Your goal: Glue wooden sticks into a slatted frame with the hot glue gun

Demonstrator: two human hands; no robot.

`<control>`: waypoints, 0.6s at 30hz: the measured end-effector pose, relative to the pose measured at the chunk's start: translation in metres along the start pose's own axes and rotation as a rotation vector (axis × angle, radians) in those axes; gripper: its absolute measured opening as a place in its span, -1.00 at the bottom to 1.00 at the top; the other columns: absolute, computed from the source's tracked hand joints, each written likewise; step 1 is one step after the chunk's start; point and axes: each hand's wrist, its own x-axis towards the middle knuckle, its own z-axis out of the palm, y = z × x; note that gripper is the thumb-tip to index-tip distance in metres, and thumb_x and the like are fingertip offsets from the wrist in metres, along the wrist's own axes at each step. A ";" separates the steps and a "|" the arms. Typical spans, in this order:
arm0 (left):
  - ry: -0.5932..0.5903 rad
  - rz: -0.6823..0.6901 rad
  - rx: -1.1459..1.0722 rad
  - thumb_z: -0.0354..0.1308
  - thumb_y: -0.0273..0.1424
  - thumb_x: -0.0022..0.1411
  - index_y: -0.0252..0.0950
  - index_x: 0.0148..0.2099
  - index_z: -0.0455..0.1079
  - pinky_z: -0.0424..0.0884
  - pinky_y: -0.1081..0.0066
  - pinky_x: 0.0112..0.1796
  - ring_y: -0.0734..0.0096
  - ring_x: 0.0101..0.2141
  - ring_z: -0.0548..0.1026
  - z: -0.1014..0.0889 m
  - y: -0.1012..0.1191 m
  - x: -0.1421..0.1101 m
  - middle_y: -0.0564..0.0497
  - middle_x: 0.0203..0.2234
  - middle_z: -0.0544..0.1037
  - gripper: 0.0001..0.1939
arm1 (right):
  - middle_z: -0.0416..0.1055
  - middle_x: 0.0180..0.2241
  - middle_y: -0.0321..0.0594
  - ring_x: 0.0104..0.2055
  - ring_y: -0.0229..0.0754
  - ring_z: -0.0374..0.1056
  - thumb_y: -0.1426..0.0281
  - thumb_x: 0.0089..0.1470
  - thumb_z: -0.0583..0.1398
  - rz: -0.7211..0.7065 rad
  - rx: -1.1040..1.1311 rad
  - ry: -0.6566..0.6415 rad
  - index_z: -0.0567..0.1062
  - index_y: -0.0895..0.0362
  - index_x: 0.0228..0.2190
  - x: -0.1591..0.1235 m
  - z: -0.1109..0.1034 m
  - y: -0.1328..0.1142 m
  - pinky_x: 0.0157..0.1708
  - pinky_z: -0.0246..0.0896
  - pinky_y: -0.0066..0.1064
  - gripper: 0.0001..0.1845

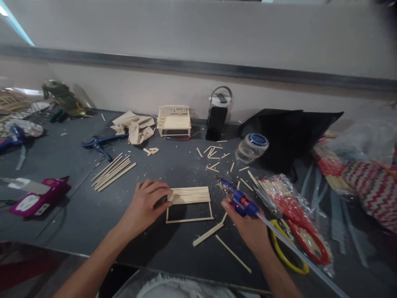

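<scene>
My left hand (150,203) is closed at the left edge of a small rectangular frame of wooden sticks (189,220), thumb and fingertips on it. Pale sticks laid side by side (190,195) cover the far part of that frame; its near part is open. In my right hand (248,227) is a blue hot glue gun (238,200), its nozzle pointing up and left, right of the frame. A long translucent glue stick (297,252) trails from its back. A short bundle of sticks (207,234) and a single thin stick (233,253) lie nearer me.
Behind stand a miniature stick-built bed (174,121), a phone (216,124) against a bottle, and a lidded jar (252,148). Loose sticks (113,171) and blue pliers (101,145) lie left, beyond a magenta device (41,197). Yellow-and-red-handled scissors (287,258) and bagged sticks (285,198) lie right.
</scene>
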 end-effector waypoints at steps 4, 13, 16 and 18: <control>-0.033 -0.071 0.052 0.15 -0.30 0.24 -0.15 -0.10 0.46 0.19 0.26 -0.17 0.26 -0.14 0.40 -0.008 -0.011 -0.020 0.01 -0.18 0.56 -0.81 | 0.57 -0.44 -0.17 -0.35 -0.02 0.51 0.09 -0.26 0.36 -0.001 0.029 0.052 0.49 0.08 -0.42 -0.003 0.005 0.011 -0.26 0.43 -0.21 -0.61; 0.005 -0.058 0.033 0.15 -0.37 0.24 -0.17 -0.16 0.48 0.17 0.24 -0.17 0.27 -0.18 0.39 0.014 0.006 -0.018 -0.01 -0.20 0.57 -0.87 | 0.58 -0.39 -0.15 -0.33 -0.03 0.52 0.15 -0.24 0.36 0.035 0.069 0.018 0.46 0.09 -0.35 -0.002 0.004 0.015 -0.25 0.43 -0.20 -0.60; 0.020 -0.019 0.013 0.15 -0.37 0.24 -0.16 -0.17 0.48 0.15 0.24 -0.15 0.28 -0.18 0.38 0.017 0.012 -0.008 0.00 -0.22 0.56 -0.88 | 0.57 -0.41 -0.17 -0.33 -0.03 0.51 0.20 -0.32 0.40 0.032 0.061 0.011 0.45 0.10 -0.42 0.000 0.000 0.013 -0.19 0.41 -0.17 -0.60; 0.012 0.012 0.026 0.14 -0.38 0.26 -0.16 -0.18 0.49 0.14 0.24 -0.17 0.28 -0.19 0.37 0.019 0.016 -0.003 0.01 -0.24 0.56 -0.88 | 0.56 -0.42 -0.19 -0.33 -0.04 0.51 0.21 -0.30 0.40 0.023 0.029 -0.010 0.46 0.10 -0.44 0.001 -0.001 0.010 -0.17 0.40 -0.17 -0.64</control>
